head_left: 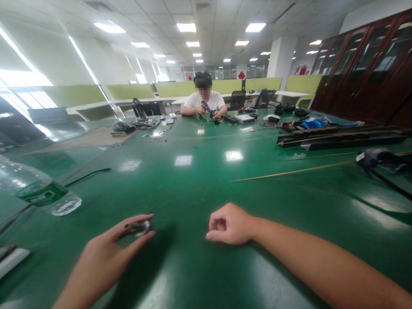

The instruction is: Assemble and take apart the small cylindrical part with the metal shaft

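Note:
My left hand (109, 246) is raised over the green table (193, 274) at the lower left. Its thumb and fingers pinch a small metal piece (138, 228) with a dark stub at one end and a shiny round silver part; its exact kind is too blurred to tell. To the right, my right hand (230, 225) rests on the tabletop, fingers curled into a loose fist, and nothing shows in it. A gap of bare green surface separates the two hands.
A clear plastic bottle (41, 189) with a green label lies at left. Thin brass-coloured rods (289, 171) and black channels (337, 137) lie at right, near a black strapped device (376, 159). Across the table, another person (204, 101) holds a power drill (205, 106).

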Motion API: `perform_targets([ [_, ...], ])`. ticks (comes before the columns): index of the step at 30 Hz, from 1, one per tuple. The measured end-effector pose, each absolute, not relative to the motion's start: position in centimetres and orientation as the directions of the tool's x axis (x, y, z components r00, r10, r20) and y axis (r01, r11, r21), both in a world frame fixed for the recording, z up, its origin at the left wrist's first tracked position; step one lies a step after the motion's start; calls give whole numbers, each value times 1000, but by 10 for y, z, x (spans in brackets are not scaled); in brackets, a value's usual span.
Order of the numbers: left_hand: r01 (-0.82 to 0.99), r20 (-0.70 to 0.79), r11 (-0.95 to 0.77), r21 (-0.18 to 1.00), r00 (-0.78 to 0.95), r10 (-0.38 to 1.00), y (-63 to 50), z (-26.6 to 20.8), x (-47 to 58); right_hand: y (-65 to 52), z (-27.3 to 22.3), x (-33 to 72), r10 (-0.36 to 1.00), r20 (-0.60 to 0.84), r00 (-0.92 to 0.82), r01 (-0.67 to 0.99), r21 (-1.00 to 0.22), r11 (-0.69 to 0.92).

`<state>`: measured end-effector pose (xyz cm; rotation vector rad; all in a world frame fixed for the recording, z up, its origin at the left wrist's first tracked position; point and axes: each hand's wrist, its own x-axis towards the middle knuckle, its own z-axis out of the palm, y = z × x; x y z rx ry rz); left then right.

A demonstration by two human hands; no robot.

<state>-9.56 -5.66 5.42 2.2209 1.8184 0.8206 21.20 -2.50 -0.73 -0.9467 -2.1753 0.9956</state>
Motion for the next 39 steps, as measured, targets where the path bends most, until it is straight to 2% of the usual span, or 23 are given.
perform_targets([
  [2, 759, 204, -309, 573, 233, 951, -37, 51, -57, -25, -8, 213, 776, 199, -598, 325, -826, 462],
  [4, 624, 206, -385, 680, 341, 917, -24, 43, -17, -25, -9, 214, 782, 206, -589, 276, -857, 434],
  [7, 470, 259, -383, 795, 308, 915, -15, 25, 20, -21, -10, 215, 816, 214, -536, 253, -882, 397],
  [9, 424, 257, -365, 829, 290, 922, -14, 15, 25, -20, -10, 214, 827, 213, -520, 270, -877, 396],
  [13, 430, 254, -371, 823, 306, 918, -17, 9, 10, -21, -9, 213, 785, 227, -576, 315, -825, 469],
  [24, 365, 335, -435, 823, 308, 891, -26, 11, 8, -25, -7, 213, 766, 224, -603, 349, -790, 505],
  [39, 365, 292, -430, 826, 375, 880, -22, 10, 7, -24, -13, 212, 766, 230, -601, 336, -797, 503],
])
